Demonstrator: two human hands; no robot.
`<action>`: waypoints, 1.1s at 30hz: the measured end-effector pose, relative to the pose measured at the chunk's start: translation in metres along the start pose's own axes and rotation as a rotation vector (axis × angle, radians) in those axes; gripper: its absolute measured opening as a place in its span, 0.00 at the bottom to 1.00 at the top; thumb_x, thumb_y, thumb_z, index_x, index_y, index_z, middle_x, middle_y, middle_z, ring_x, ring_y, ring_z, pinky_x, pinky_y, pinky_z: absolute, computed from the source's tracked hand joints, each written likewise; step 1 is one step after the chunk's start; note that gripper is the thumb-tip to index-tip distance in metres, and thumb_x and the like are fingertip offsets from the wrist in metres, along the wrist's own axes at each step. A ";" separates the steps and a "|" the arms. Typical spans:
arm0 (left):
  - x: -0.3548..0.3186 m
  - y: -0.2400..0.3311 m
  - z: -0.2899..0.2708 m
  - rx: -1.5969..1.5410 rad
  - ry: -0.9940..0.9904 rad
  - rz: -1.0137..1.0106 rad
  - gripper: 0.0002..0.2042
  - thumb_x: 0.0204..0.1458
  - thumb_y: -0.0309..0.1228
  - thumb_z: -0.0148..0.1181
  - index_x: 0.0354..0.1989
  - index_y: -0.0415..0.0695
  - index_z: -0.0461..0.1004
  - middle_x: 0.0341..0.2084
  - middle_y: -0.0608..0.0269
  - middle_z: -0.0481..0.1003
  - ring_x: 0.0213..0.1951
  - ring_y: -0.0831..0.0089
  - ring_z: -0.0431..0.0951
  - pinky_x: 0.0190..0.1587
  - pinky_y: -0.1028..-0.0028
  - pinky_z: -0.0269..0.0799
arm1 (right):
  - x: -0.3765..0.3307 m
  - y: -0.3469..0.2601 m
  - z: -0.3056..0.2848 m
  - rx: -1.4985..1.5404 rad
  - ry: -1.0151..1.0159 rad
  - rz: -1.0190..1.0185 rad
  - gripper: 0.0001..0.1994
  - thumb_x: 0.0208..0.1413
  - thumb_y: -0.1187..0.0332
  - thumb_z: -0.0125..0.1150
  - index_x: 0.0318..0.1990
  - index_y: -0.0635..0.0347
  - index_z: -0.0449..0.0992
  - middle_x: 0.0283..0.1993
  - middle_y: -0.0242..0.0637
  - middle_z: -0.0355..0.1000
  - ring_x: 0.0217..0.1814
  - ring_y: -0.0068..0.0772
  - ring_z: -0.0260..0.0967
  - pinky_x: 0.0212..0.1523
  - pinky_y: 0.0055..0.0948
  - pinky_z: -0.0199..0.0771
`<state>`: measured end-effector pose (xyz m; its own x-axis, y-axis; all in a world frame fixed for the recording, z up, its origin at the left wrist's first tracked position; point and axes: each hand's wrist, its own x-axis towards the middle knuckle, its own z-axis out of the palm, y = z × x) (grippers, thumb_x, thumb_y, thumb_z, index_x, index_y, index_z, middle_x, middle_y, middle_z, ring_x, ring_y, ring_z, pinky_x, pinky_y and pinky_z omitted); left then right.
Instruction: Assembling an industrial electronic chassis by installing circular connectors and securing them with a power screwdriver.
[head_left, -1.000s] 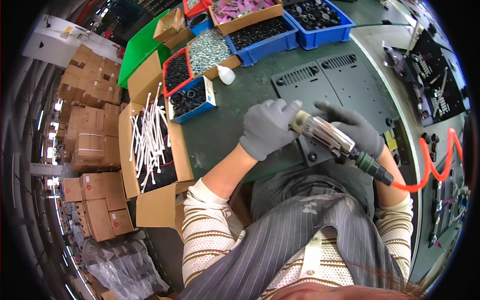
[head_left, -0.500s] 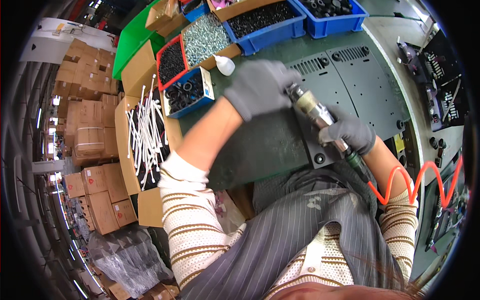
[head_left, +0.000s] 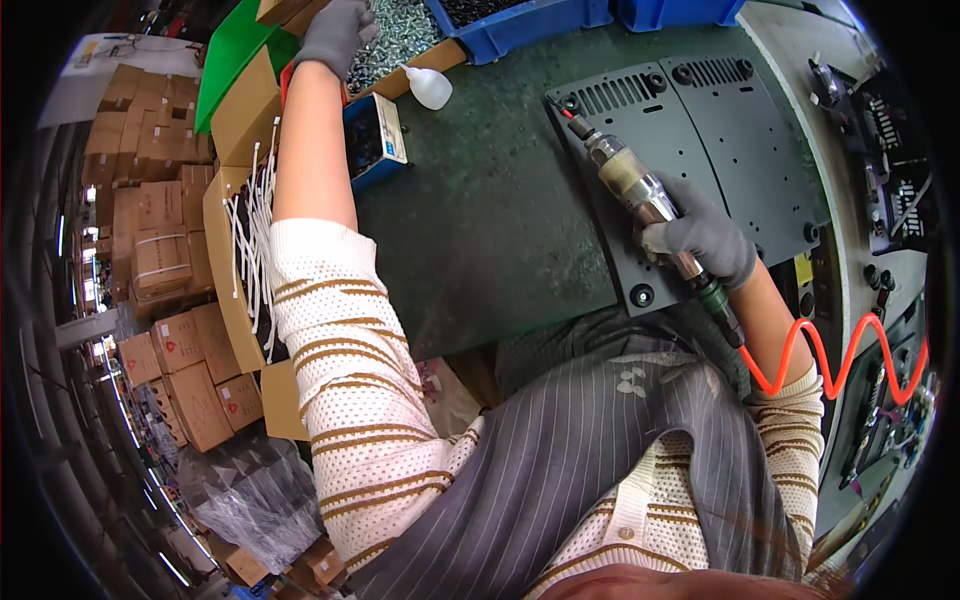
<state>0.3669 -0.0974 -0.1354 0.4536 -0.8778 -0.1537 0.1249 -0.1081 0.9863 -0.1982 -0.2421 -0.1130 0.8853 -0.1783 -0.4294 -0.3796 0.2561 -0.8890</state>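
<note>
Power driver (head_left: 626, 177) sits over the left black panel (head_left: 672, 140), long axis slanting from far-left tip to near-right butt. Right hand (head_left: 705, 242) clamped round its body, so nearer. Left hand (head_left: 334, 40) well apart, far left, at silver fasteners (head_left: 402, 38); can't tell if fingers are together.

Dark green bench top (head_left: 480, 220) with two black slotted panels (head_left: 755, 150), white bottle (head_left: 430, 90), blue bins (head_left: 535, 30).
</note>
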 end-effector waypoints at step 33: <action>-0.136 0.024 0.004 -0.102 0.790 -0.101 0.10 0.53 0.33 0.52 0.37 0.40 0.75 0.23 0.65 0.72 0.20 0.77 0.66 0.17 0.82 0.61 | 0.001 -0.002 -0.004 -0.045 -0.021 0.009 0.21 0.37 0.71 0.62 0.43 0.69 0.70 0.27 0.32 0.67 0.24 0.22 0.68 0.27 0.24 0.70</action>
<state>0.3050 0.0177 -0.0906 0.9214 -0.2725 -0.2769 0.2614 -0.0926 0.9608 -0.1978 -0.2466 -0.1120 0.8870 -0.1562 -0.4345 -0.3988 0.2147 -0.8915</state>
